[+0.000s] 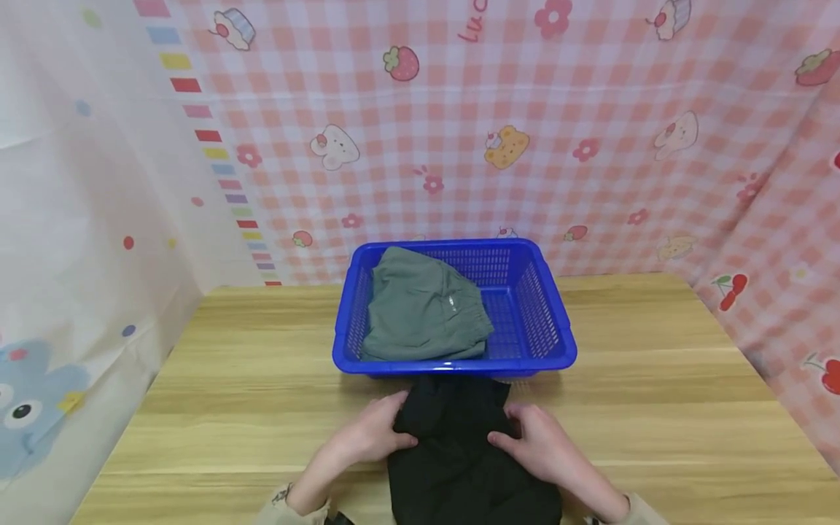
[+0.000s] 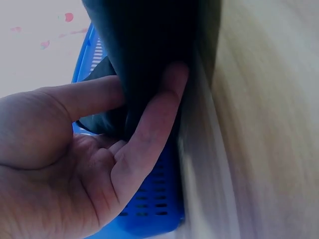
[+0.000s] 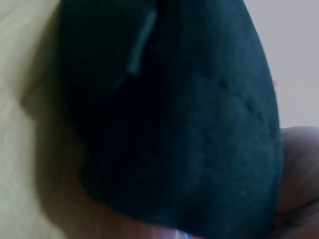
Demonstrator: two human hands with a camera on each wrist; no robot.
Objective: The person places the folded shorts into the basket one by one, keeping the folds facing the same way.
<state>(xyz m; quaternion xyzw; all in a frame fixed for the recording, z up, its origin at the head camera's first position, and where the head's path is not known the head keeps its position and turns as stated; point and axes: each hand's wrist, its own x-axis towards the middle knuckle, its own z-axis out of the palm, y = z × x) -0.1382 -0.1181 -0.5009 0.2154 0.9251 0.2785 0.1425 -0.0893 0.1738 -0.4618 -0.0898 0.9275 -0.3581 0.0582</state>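
A black garment [image 1: 469, 467] lies on the wooden table, its far end against the front of a blue plastic basket [image 1: 453, 366]. My left hand [image 1: 374, 432] holds its left side, thumb on top and fingers at the edge. In the left wrist view the thumb and fingers of that hand [image 2: 75, 154] pinch the dark cloth [image 2: 149, 45]. Across from it, my right hand [image 1: 541, 445] grips the garment's right side. The cloth [image 3: 184, 129] fills most of the right wrist view and hides the right fingertips. Its exact kind cannot be told.
Inside the basket, a folded grey-green garment [image 1: 420, 310] with a gathered elastic edge lies toward the left. The wooden tabletop [image 1: 249, 379] extends to both sides. A pink checked cloth [image 1: 433, 117] hangs behind the table, and a white cloth [image 1: 79, 182] at the left.
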